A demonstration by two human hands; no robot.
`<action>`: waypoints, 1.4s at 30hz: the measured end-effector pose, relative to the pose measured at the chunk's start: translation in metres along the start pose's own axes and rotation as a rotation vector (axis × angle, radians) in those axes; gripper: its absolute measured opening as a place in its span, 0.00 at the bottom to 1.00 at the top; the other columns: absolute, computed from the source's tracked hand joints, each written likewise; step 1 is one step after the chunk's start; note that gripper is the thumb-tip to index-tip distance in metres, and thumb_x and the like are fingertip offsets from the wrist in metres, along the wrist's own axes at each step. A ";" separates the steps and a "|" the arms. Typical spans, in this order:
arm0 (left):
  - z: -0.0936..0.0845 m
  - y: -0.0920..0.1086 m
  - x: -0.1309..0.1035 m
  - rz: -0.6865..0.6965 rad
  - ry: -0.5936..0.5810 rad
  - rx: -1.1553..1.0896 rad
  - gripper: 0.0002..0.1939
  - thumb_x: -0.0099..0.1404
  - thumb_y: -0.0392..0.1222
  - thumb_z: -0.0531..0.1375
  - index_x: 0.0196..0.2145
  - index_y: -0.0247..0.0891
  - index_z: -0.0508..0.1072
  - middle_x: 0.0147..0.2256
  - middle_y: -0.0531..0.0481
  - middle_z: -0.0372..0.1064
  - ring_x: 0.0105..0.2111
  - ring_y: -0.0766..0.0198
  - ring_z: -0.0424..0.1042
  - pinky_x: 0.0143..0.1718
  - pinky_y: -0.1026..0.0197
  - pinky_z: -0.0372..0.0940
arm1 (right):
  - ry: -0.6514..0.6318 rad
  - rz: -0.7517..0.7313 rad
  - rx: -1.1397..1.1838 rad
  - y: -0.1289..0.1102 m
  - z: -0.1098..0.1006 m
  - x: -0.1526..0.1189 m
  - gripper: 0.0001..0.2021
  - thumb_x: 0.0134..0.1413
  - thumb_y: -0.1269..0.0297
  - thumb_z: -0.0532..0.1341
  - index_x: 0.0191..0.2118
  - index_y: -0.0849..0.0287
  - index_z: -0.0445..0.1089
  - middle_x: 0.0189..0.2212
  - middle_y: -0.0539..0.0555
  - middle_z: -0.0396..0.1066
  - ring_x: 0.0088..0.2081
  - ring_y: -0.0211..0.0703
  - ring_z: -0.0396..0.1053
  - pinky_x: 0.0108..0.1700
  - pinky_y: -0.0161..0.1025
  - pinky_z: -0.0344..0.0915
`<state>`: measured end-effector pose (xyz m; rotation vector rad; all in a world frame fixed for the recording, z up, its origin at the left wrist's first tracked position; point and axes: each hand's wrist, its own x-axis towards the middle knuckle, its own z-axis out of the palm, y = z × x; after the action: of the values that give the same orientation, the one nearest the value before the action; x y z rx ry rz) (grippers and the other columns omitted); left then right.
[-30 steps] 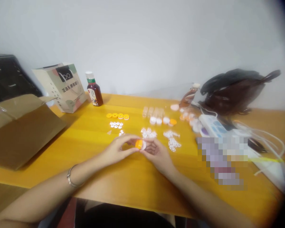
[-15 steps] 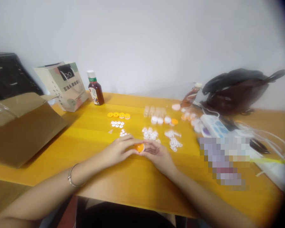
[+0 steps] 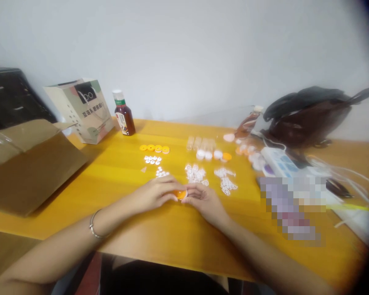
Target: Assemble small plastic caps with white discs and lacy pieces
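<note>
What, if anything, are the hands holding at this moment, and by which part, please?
A small orange cap, pinched at its edges between the fingertips of the left hand and the right hand.

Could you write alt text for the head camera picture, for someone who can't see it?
Two hands, left hand and right hand, pinch a small orange cap together above a yellow table scattered with white rings and orange discs.

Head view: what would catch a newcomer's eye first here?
Both hands meet at the table's near middle, the left hand and right hand pinching a small orange cap between their fingertips. Just beyond lie a row of orange rings and clusters of small white parts on the yellow table.
</note>
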<state>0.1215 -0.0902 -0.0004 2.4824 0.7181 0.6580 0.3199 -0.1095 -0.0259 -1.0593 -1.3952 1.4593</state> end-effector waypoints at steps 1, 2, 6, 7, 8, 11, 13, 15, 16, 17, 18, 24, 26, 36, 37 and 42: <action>0.000 -0.001 0.000 0.005 0.001 -0.004 0.15 0.64 0.39 0.52 0.49 0.42 0.67 0.39 0.45 0.66 0.39 0.62 0.65 0.41 0.58 0.62 | -0.001 0.001 0.003 0.000 0.000 0.000 0.14 0.35 0.65 0.68 0.33 0.57 0.70 0.25 0.48 0.74 0.29 0.39 0.72 0.40 0.41 0.68; 0.000 -0.002 0.000 0.008 0.003 -0.008 0.15 0.64 0.39 0.52 0.49 0.42 0.67 0.40 0.45 0.66 0.39 0.62 0.65 0.41 0.58 0.62 | -0.003 0.001 0.005 0.000 0.000 0.000 0.13 0.35 0.65 0.68 0.33 0.57 0.70 0.25 0.49 0.74 0.29 0.39 0.72 0.40 0.41 0.68; 0.001 -0.003 -0.001 0.003 0.007 -0.009 0.15 0.64 0.40 0.53 0.48 0.42 0.67 0.39 0.45 0.67 0.39 0.62 0.65 0.42 0.58 0.62 | -0.006 0.007 0.016 0.000 0.000 0.000 0.13 0.34 0.65 0.68 0.32 0.57 0.71 0.25 0.49 0.74 0.28 0.39 0.72 0.40 0.41 0.67; 0.001 -0.003 -0.001 -0.001 0.008 -0.005 0.15 0.64 0.41 0.53 0.48 0.41 0.67 0.39 0.45 0.67 0.39 0.63 0.65 0.42 0.58 0.62 | -0.007 0.009 0.020 0.000 0.000 0.000 0.13 0.34 0.66 0.68 0.32 0.57 0.71 0.25 0.48 0.74 0.28 0.39 0.72 0.40 0.41 0.67; 0.002 -0.002 -0.001 -0.004 0.009 0.000 0.15 0.64 0.41 0.53 0.48 0.41 0.67 0.39 0.45 0.67 0.38 0.63 0.65 0.42 0.59 0.62 | -0.008 0.010 0.022 0.000 0.000 0.000 0.13 0.34 0.66 0.68 0.32 0.57 0.71 0.24 0.48 0.74 0.28 0.39 0.72 0.40 0.41 0.67; 0.003 -0.001 -0.001 -0.021 0.014 0.025 0.16 0.64 0.42 0.53 0.50 0.43 0.66 0.36 0.46 0.66 0.35 0.64 0.65 0.39 0.60 0.62 | -0.006 0.012 0.019 -0.001 0.001 -0.001 0.13 0.35 0.65 0.68 0.32 0.57 0.71 0.24 0.49 0.74 0.29 0.39 0.72 0.41 0.41 0.67; 0.004 -0.001 -0.001 -0.034 0.012 0.041 0.18 0.64 0.43 0.52 0.52 0.44 0.64 0.33 0.47 0.65 0.33 0.64 0.64 0.36 0.61 0.62 | -0.006 0.018 0.018 -0.001 0.001 -0.001 0.12 0.36 0.64 0.68 0.32 0.57 0.71 0.25 0.49 0.74 0.30 0.40 0.72 0.41 0.41 0.66; 0.004 -0.001 -0.001 -0.052 0.011 0.045 0.18 0.64 0.44 0.52 0.52 0.46 0.63 0.32 0.48 0.65 0.32 0.64 0.64 0.34 0.61 0.62 | -0.013 0.034 0.028 -0.001 0.000 0.000 0.12 0.36 0.64 0.68 0.32 0.57 0.71 0.27 0.50 0.75 0.31 0.40 0.72 0.42 0.42 0.66; 0.004 -0.001 -0.001 -0.059 0.014 0.039 0.18 0.64 0.43 0.52 0.52 0.46 0.64 0.33 0.48 0.65 0.33 0.64 0.64 0.35 0.61 0.62 | -0.019 0.045 0.037 -0.001 0.000 0.000 0.13 0.36 0.64 0.68 0.32 0.57 0.71 0.27 0.50 0.75 0.32 0.41 0.72 0.43 0.42 0.66; 0.003 -0.002 0.000 -0.064 0.021 0.030 0.17 0.64 0.43 0.52 0.52 0.45 0.64 0.34 0.47 0.65 0.33 0.64 0.64 0.36 0.60 0.62 | -0.024 0.058 0.047 0.000 -0.001 0.001 0.13 0.36 0.64 0.68 0.33 0.57 0.71 0.28 0.50 0.75 0.32 0.40 0.72 0.43 0.42 0.66; 0.003 -0.002 0.000 -0.071 0.027 0.022 0.17 0.64 0.42 0.52 0.51 0.44 0.64 0.35 0.47 0.65 0.34 0.63 0.64 0.38 0.59 0.62 | -0.030 0.071 0.058 0.000 -0.001 0.001 0.14 0.36 0.64 0.68 0.34 0.57 0.71 0.29 0.50 0.75 0.33 0.40 0.72 0.43 0.42 0.66; 0.001 0.000 0.001 -0.068 0.001 0.028 0.17 0.65 0.43 0.51 0.52 0.46 0.63 0.36 0.47 0.65 0.35 0.63 0.64 0.38 0.59 0.62 | -0.032 0.092 0.080 0.001 0.000 0.001 0.16 0.35 0.64 0.69 0.36 0.57 0.71 0.30 0.50 0.75 0.34 0.41 0.72 0.45 0.43 0.65; 0.002 0.001 0.001 -0.072 0.006 0.041 0.17 0.65 0.43 0.51 0.52 0.46 0.63 0.35 0.47 0.65 0.35 0.64 0.64 0.37 0.60 0.62 | -0.019 0.080 0.079 0.000 0.002 0.000 0.16 0.34 0.63 0.69 0.35 0.57 0.71 0.30 0.51 0.75 0.34 0.42 0.72 0.45 0.43 0.65; 0.000 -0.003 -0.001 0.057 -0.069 0.042 0.19 0.66 0.36 0.49 0.54 0.43 0.60 0.41 0.45 0.64 0.40 0.63 0.64 0.43 0.58 0.62 | -0.099 0.087 0.072 0.005 -0.001 0.003 0.13 0.38 0.66 0.67 0.36 0.57 0.71 0.29 0.50 0.75 0.33 0.40 0.71 0.45 0.41 0.64; -0.001 -0.004 -0.002 0.065 -0.079 0.037 0.19 0.66 0.36 0.49 0.54 0.43 0.60 0.41 0.45 0.64 0.41 0.63 0.64 0.43 0.59 0.62 | -0.125 0.088 0.090 0.006 -0.002 0.003 0.14 0.38 0.66 0.67 0.36 0.57 0.71 0.30 0.50 0.75 0.34 0.40 0.71 0.45 0.41 0.64; -0.002 -0.005 -0.002 0.040 -0.093 0.055 0.19 0.65 0.40 0.51 0.55 0.44 0.60 0.38 0.46 0.64 0.38 0.63 0.64 0.41 0.59 0.62 | -0.222 0.122 0.143 0.003 -0.005 0.005 0.16 0.40 0.64 0.66 0.39 0.58 0.69 0.34 0.51 0.74 0.35 0.40 0.71 0.45 0.41 0.63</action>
<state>0.1172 -0.0871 -0.0020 2.5649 0.6623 0.5397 0.3229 -0.1039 -0.0287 -0.9278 -1.3733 1.7827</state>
